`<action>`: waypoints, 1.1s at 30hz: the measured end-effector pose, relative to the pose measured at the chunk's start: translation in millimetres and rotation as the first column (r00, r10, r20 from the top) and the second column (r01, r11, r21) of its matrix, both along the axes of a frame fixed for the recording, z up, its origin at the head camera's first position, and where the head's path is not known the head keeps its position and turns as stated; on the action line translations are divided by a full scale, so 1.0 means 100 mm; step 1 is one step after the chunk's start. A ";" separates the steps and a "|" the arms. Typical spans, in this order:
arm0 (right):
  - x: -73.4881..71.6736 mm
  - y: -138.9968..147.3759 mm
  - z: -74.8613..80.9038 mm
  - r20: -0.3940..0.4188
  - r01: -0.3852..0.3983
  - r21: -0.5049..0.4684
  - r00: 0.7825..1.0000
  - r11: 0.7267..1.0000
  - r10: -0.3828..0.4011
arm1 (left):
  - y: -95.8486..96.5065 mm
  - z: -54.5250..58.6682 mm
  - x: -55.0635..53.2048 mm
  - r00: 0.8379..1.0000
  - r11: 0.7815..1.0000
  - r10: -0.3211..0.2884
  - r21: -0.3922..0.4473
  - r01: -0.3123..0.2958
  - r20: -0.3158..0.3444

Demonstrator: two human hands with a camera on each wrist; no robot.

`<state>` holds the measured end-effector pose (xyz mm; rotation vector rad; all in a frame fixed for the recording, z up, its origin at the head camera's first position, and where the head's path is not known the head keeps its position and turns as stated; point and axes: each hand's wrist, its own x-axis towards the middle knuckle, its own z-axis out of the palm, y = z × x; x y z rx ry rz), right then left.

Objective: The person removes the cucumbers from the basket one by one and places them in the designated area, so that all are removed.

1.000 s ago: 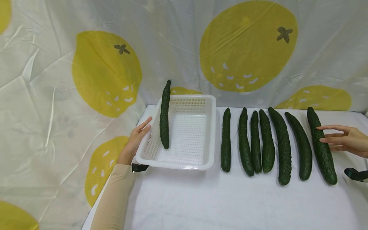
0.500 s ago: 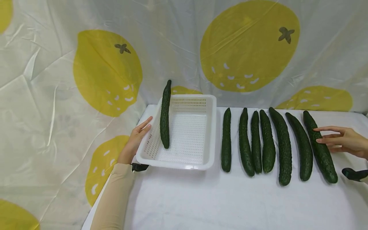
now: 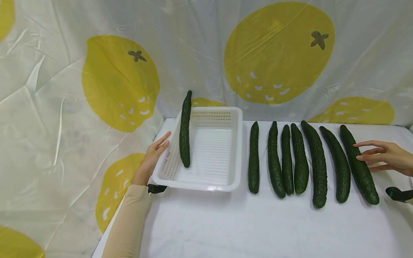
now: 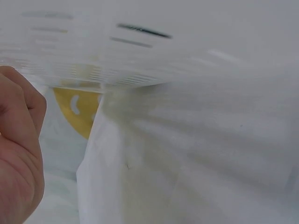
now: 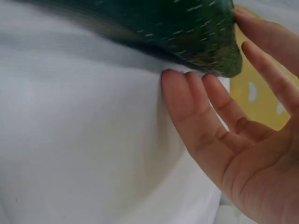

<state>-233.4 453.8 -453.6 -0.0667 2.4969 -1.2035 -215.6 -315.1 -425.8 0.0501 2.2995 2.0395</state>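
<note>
In the head view my left hand point(image 3: 151, 159) rests against the left side of a white plastic basket point(image 3: 236, 154), its visible fingers extended along the wall. One cucumber point(image 3: 185, 132) leans inside the basket, its upper end sticking out over the far-left rim. On the right, my right hand point(image 3: 385, 156) touches the rightmost cucumber point(image 3: 361, 168) with its fingertips, the fingers fairly straight and spread. The right wrist view shows the fingers point(image 5: 180, 95) right at that cucumber's end point(image 5: 210, 51), the palm facing it. The left wrist view shows my left hand point(image 4: 18, 144) under the basket wall point(image 4: 210, 42).
Several more cucumbers lie side by side on the white tablecloth point(image 3: 258, 229), from one point(image 3: 254, 157) beside the basket to a curved one point(image 3: 337, 165) near my right hand. Behind them hangs a lemon-print curtain point(image 3: 200, 43).
The far end of the rightmost cucumber has swung left, with my right fingertips on it, bringing it closer to the curved cucumber. My left hand and the basket stay in place.
</note>
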 end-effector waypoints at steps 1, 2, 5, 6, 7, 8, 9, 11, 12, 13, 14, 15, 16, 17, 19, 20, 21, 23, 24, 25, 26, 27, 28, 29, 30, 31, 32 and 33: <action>0.00 0.01 0.00 -0.005 0.007 0.000 1.000 1.000 -0.007 | 0.00 0.00 0.00 1.000 1.000 0.001 0.000 -0.001 0.000; 0.00 0.02 0.00 -0.006 0.019 -0.003 1.000 1.000 -0.019 | -0.01 -0.01 0.00 1.000 1.000 0.002 0.002 -0.002 0.002; 0.01 0.05 0.02 0.011 0.025 -0.044 1.000 0.999 -0.024 | -0.02 -0.02 -0.01 1.000 1.000 0.008 0.008 -0.008 0.009; 0.01 0.05 0.03 0.016 0.025 -0.059 1.000 0.998 -0.024 | -0.02 -0.02 -0.01 1.000 1.000 0.009 0.013 -0.009 0.012; 0.01 0.05 0.04 0.020 0.027 -0.065 0.999 0.998 -0.026 | -0.02 -0.02 -0.01 1.000 1.000 0.010 0.016 -0.010 0.014; 0.01 0.05 0.05 0.023 0.031 -0.071 0.999 0.997 -0.029 | -0.02 -0.03 -0.02 1.000 1.000 0.009 0.018 -0.009 0.014; 0.01 0.05 0.06 0.022 0.031 -0.079 0.999 0.996 -0.029 | -0.02 -0.03 -0.02 1.000 1.000 0.007 0.018 -0.007 0.014; 0.00 0.03 0.09 0.007 0.035 -0.089 0.999 0.995 -0.034 | -0.02 -0.03 -0.02 1.000 1.000 0.005 0.020 -0.005 0.011; 0.01 0.02 0.12 -0.011 0.037 -0.097 0.999 0.995 -0.038 | -0.02 -0.03 -0.02 1.000 1.000 0.004 0.019 -0.004 0.010; 0.01 0.00 0.14 -0.030 0.042 -0.103 0.999 0.994 -0.045 | -0.02 -0.03 -0.02 1.000 1.000 0.003 0.018 -0.003 0.010; 0.01 -0.02 0.16 -0.051 0.042 -0.111 0.998 0.993 -0.047 | -0.02 -0.03 -0.02 1.000 1.000 -0.001 0.016 0.001 0.010; 0.00 -0.04 0.19 -0.075 0.037 -0.122 0.996 0.992 -0.046 | -0.02 -0.03 -0.02 1.000 1.000 -0.001 0.015 0.000 0.011; 0.00 -0.06 0.21 -0.106 0.026 -0.135 0.994 0.990 -0.041 | -0.03 -0.04 -0.01 1.000 1.000 -0.002 0.014 0.002 0.011; 0.00 -0.09 0.24 -0.140 0.015 -0.152 0.989 0.988 -0.037 | -0.03 -0.04 -0.01 1.000 1.000 0.000 0.015 0.000 0.011; -0.01 -0.15 0.30 -0.200 -0.008 -0.174 0.979 0.985 -0.028 | -0.03 -0.04 -0.01 1.000 1.000 -0.001 0.022 0.000 0.010; -0.01 -0.19 0.34 -0.226 -0.018 -0.185 0.974 0.983 -0.024 | -0.03 -0.04 -0.01 1.000 1.000 -0.001 0.025 0.000 0.011; -0.01 -0.23 0.37 -0.247 -0.026 -0.200 0.969 0.979 -0.025 | -0.03 -0.04 -0.01 1.000 1.000 0.000 0.030 -0.001 0.011; -0.02 -0.33 0.43 -0.284 -0.040 -0.223 0.958 0.974 -0.026 | -0.03 -0.04 -0.01 1.000 0.999 0.000 0.046 -0.001 0.013; -0.02 -0.38 0.46 -0.296 -0.047 -0.230 0.955 0.972 -0.024 | -0.03 -0.04 -0.01 1.000 0.999 -0.002 0.051 0.001 0.015; -0.03 -0.43 0.49 -0.301 -0.052 -0.247 0.953 0.968 -0.026 | -0.03 -0.04 -0.01 1.000 0.998 -0.003 0.055 0.002 0.017; -0.04 -0.49 0.53 -0.306 -0.060 -0.264 0.952 0.963 -0.024 | -0.03 -0.04 -0.01 1.000 0.998 -0.004 0.056 0.003 0.018; -0.05 -0.54 0.56 -0.309 -0.073 -0.286 0.951 0.955 -0.020 | -0.03 -0.04 -0.01 1.000 0.998 -0.004 0.059 0.003 0.019; -0.06 -0.60 0.60 -0.312 -0.094 -0.324 0.950 0.941 -0.012 | -0.03 -0.04 -0.01 1.000 0.998 -0.004 0.060 0.003 0.019; -0.07 -0.66 0.63 -0.309 -0.118 -0.374 0.951 0.920 -0.004 | -0.02 -0.04 -0.01 1.000 0.998 -0.003 0.059 0.002 0.019; -0.08 -0.71 0.66 -0.305 -0.145 -0.424 0.952 0.894 0.009 | -0.02 -0.04 -0.01 1.000 0.998 -0.003 0.059 0.002 0.020; -0.09 -0.76 0.69 -0.298 -0.176 -0.488 0.954 0.855 0.026 | -0.02 -0.04 -0.01 1.000 0.998 -0.004 0.060 0.003 0.019; -0.09 -0.82 0.72 -0.293 -0.204 -0.535 0.955 0.820 0.046 | -0.01 -0.04 -0.02 1.000 0.998 -0.004 0.058 0.003 0.018; -0.10 -0.87 0.75 -0.283 -0.226 -0.579 0.957 0.783 0.067 | -0.01 -0.04 -0.02 1.000 0.998 -0.005 0.057 0.004 0.017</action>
